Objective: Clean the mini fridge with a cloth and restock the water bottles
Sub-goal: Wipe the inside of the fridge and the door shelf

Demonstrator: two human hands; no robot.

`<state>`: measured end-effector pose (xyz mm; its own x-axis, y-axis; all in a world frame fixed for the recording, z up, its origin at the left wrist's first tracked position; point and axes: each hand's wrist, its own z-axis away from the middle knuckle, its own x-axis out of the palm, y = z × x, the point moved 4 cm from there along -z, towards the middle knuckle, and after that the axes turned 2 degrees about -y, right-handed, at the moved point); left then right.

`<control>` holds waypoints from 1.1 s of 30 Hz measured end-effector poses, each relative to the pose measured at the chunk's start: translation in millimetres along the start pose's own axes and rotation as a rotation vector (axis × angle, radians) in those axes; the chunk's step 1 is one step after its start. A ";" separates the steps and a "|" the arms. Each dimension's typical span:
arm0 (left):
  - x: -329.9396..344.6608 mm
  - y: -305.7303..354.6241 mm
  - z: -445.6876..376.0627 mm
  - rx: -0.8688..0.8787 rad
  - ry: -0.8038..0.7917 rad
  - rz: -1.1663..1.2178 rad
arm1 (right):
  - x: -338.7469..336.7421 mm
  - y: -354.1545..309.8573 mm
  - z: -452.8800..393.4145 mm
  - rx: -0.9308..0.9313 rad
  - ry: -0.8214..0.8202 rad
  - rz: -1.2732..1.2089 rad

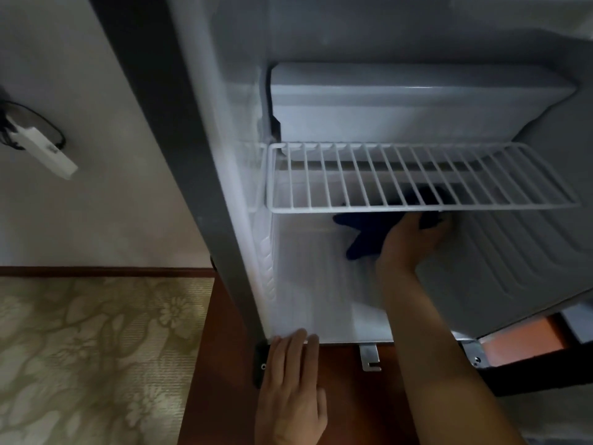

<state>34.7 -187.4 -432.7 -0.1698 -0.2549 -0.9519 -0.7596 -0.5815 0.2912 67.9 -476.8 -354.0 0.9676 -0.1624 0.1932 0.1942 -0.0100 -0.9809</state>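
A pale wall (96,203) fills the frame's left. Floral-patterned carpet (80,364) lies lower left, beside reddish-brown wood flooring (218,364).

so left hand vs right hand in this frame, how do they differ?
Left hand lies flat with straight fingers at the mini fridge's bottom front edge; right hand is deep inside, under the wire shelf.
Left hand holds nothing; right hand grips the dark blue cloth with curled fingers.
Left hand shows whole; right hand's fingertips are partly hidden by cloth.
Both are bare.
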 end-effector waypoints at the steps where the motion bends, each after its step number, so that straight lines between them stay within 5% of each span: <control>1: -0.8 1.1 -0.1 -0.003 0.011 0.003 | 13.0 -0.9 -0.1 -0.001 -0.025 -0.007; 5: 5.1 -5.5 -2.4 -0.011 0.045 -0.060 | 69.3 -0.9 73.5 0.063 -0.184 0.036; 8: 16.0 -9.4 -1.7 0.022 0.096 -0.117 | 97.3 5.2 144.0 0.104 -0.546 0.089; 10: 13.4 -9.9 -0.7 0.032 0.135 -0.106 | 95.4 8.9 145.8 0.139 -0.619 0.089; 14: 4.4 -2.2 -2.8 -0.021 -0.019 0.005 | 65.8 6.5 108.5 -0.151 -0.757 0.262; 19: 3.7 -3.8 -4.9 -0.028 -0.098 0.070 | 23.3 1.1 4.1 -0.208 -0.233 0.327; 21: 4.2 -4.7 -4.1 -0.015 -0.096 0.065 | 12.2 13.6 -24.9 -0.090 -0.178 0.398; 25: 1.1 -3.9 -3.9 0.008 -0.079 0.095 | 19.2 26.2 -22.5 -0.149 -0.204 0.539; 29: 0.1 -6.0 -6.2 0.013 -0.087 0.070 | 15.6 27.6 -1.9 -0.056 -0.068 0.529; 33: -1.0 -4.4 -4.1 0.008 -0.078 0.044 | 28.2 27.1 11.5 0.072 -0.117 0.521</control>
<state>40.8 -187.7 -432.6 -0.2514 -0.2191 -0.9428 -0.7551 -0.5650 0.3327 102.3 -470.3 -374.9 0.9494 -0.0172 -0.3137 -0.3101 0.1107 -0.9443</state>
